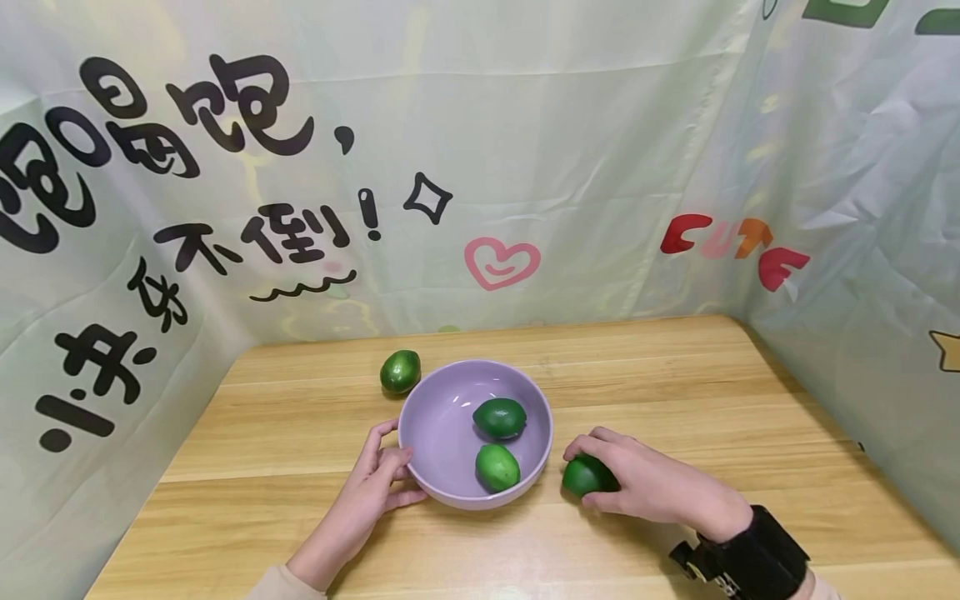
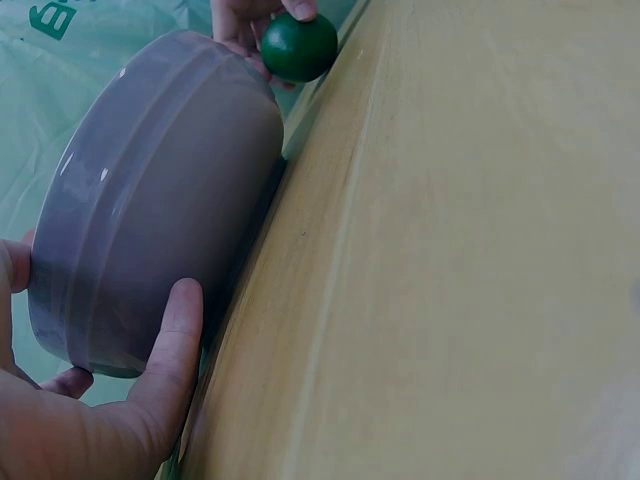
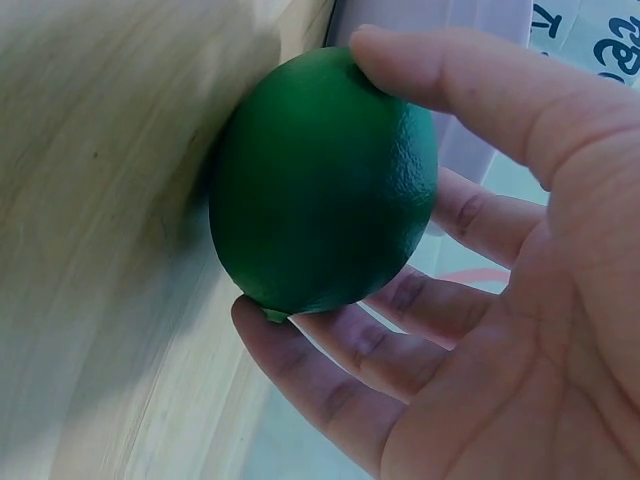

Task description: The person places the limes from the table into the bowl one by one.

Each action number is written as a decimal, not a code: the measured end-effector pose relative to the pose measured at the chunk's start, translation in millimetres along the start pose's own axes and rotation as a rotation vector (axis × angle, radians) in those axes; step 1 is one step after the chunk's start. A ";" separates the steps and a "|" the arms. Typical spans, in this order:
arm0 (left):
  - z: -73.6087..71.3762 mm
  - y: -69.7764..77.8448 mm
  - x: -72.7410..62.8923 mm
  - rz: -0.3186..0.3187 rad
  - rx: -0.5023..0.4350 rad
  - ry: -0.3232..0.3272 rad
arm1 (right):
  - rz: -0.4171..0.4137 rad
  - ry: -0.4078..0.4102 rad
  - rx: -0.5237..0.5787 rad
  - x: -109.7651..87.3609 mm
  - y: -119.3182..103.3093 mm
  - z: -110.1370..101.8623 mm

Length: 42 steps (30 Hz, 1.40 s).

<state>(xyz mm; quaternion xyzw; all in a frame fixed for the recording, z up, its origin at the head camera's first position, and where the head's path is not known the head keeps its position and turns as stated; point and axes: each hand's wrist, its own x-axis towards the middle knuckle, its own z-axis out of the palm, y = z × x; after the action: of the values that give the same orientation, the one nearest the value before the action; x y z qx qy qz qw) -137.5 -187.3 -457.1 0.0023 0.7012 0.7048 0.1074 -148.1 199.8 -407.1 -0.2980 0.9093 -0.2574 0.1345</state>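
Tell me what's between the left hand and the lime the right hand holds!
The head view shows the purple bowl, with two limes inside, then a bare strip of wooden table before the held lime.

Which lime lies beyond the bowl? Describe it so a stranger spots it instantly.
On the wooden table, find the purple bowl. Just beyond its far left rim lies a dark green lime. Unlike the two limes inside and the gripped lime in the right hand, it lies untouched on the wood.
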 end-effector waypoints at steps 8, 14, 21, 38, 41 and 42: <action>0.0 0.1 -0.1 0.001 0.003 0.003 | -0.001 0.001 -0.012 0.4 -0.1 -1.0; 0.0 0.1 -0.9 0.001 0.005 0.007 | -0.015 0.015 -0.035 0.2 -0.9 -2.6; 0.4 0.5 -0.7 -0.007 0.013 0.012 | 0.000 0.010 -0.027 -0.2 -1.5 -6.3; -0.1 1.3 0.2 -0.008 0.013 0.006 | -0.003 0.063 -0.044 -2.8 -2.4 -22.0; 0.0 1.6 0.8 -0.013 0.012 0.009 | -0.017 0.084 -0.053 -3.4 -2.1 -25.5; 0.1 1.8 0.8 -0.015 0.012 0.010 | -0.022 0.089 -0.054 -3.6 -2.0 -26.7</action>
<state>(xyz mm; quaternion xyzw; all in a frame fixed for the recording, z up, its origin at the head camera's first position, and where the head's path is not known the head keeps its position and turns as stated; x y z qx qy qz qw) -138.5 -187.0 -455.5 -0.0059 0.7059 0.6999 0.1092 -154.9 211.0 -383.5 -0.2999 0.9176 -0.2473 0.0828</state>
